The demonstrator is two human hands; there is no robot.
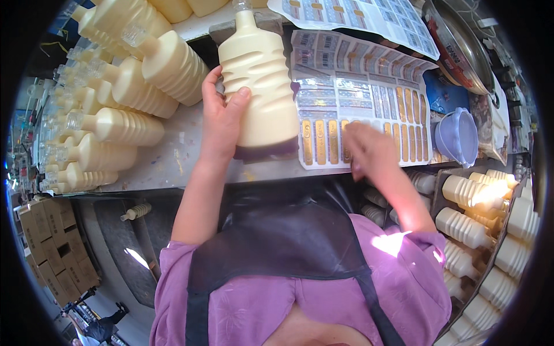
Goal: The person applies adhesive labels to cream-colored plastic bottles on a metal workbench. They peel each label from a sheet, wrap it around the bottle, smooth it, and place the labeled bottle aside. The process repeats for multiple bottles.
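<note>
A large cream-coloured plastic bottle [257,86] with ribbed, wavy sides and a clear neck lies on a dark purple pad [268,151] at the bench's middle. My left hand [224,109] grips its left side, thumb across the front and fingers around the edge. My right hand [371,151] hovers over the near part of a sheet of stickers [362,95], beside its row of narrow gold labels [320,142]. Motion smears those fingers, and whether they hold a label cannot be made out.
Many similar cream bottles [130,126] lie stacked on the bench's left. A second sticker sheet [352,14] lies behind the first. To the right are a light purple plastic basin [457,137] and a metal pan [461,46]. Crated bottles [464,228] stand low right; cartons [57,248] low left.
</note>
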